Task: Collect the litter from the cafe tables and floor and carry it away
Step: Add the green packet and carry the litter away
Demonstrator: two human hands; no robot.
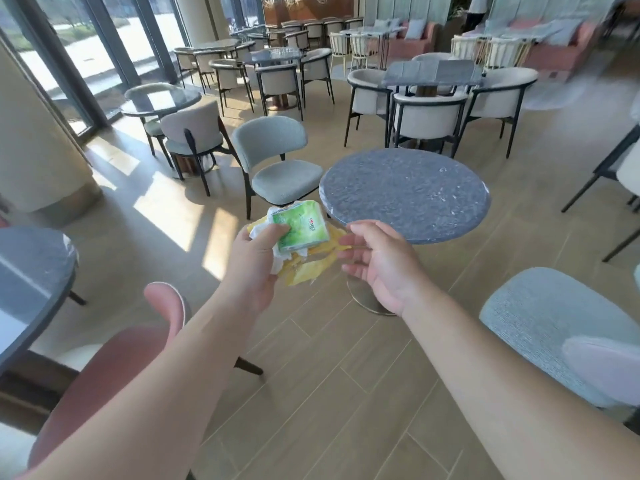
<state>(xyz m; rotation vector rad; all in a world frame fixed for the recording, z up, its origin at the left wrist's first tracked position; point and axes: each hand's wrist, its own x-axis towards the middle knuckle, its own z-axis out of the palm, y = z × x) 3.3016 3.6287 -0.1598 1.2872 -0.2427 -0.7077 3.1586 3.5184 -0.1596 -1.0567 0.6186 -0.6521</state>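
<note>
My left hand (254,268) grips a bundle of litter in front of me: a green and white tissue packet (304,226), crumpled white paper (278,252) and a yellow wrapper (317,268) hanging below. My right hand (381,263) hovers just right of the bundle with its fingers loosely spread and holds nothing; its fingertips are close to the yellow wrapper. Both hands are above the floor, near the front edge of a round grey stone table (405,192).
A grey-green chair (277,161) stands left of the round table, another (550,327) at the right. A pink chair (114,355) and a dark table (31,271) sit at my left. More tables and chairs fill the room behind. Wood floor (332,393) lies below.
</note>
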